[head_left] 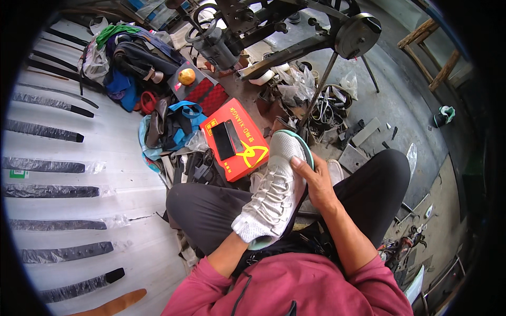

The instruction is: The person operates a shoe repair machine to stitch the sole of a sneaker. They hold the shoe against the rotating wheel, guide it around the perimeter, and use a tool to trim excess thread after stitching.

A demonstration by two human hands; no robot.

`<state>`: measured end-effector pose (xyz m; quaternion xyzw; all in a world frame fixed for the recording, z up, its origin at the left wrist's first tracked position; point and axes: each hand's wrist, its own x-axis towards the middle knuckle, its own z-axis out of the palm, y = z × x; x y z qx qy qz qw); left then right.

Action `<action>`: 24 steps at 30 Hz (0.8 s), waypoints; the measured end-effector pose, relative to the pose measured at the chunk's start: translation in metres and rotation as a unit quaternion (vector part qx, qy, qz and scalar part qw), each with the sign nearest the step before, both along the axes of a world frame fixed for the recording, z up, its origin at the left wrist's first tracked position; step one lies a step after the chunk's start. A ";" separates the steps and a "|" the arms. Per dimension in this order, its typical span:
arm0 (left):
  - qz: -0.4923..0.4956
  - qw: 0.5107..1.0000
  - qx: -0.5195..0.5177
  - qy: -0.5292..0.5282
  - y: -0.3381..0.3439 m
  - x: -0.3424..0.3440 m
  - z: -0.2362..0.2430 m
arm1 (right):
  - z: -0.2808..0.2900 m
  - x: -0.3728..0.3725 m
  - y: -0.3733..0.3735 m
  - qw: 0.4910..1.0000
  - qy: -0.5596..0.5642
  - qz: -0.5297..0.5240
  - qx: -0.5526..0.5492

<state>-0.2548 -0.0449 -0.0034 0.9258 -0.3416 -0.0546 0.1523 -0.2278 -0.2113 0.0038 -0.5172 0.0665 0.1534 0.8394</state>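
Note:
A white lace-up sneaker (273,190) with a mesh upper and a teal line along its sole is held up over my lap, toe pointing away. My left hand (230,254) goes into its collar; only the wrist shows, and the fingers are hidden inside. Along the right edge near the toe, my right hand (316,181) grips the sneaker, thumb pressed by the sole's edge and the other fingers out of sight behind. Just beyond the shoe, a red shoebox (243,118) with yellow print carries a dark phone (225,141).
Wrapped dark strips (52,191) line the pale surface at left. A heap of clothes and bags (139,63) lies at far left. Ahead stands a metal machine (247,31) with a wheel (358,36). Plastic bags and scraps (295,87) litter the floor below it; tools (408,245) lie at right.

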 end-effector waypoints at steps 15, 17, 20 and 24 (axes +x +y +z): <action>0.042 0.999 -0.008 -0.001 0.076 -0.036 -0.089 | -0.011 -0.007 0.015 0.959 0.160 0.004 0.232; 0.159 0.962 -0.141 0.171 0.080 -0.042 -0.097 | -0.011 -0.006 0.016 0.959 0.152 0.015 0.238; 0.223 0.915 -0.211 0.262 0.082 -0.038 -0.101 | -0.014 -0.005 0.018 0.959 0.144 0.022 0.245; 0.227 0.939 -0.136 0.222 0.077 -0.036 -0.091 | -0.018 -0.006 0.016 0.957 0.149 0.019 0.247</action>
